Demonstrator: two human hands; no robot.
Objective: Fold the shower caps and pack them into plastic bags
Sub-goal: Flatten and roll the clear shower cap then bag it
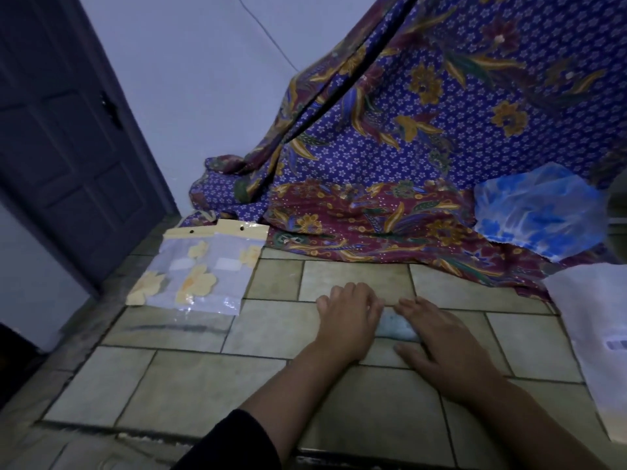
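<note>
Both hands pressed a cap flat on the floor.

The left hand [349,318] and right hand [441,344] lay palm down, side by side, fingers spread and pointing away from the person, with a small pale cap [395,325] showing only in the gap between them; most likely they were pressing a fold into it, so the thin film would hold its crease. Neither hand was clenched or gripping: both were flat, bearing down on the cap. Both forearms reached forward low over the floor [203,385]. The bags [200,273] lay well out beyond the left hand, presumably ready for packing. A loose blue cap [539,212] sat far beyond the right hand on the patterned cloth [407,147], probably waiting its turn.
</note>
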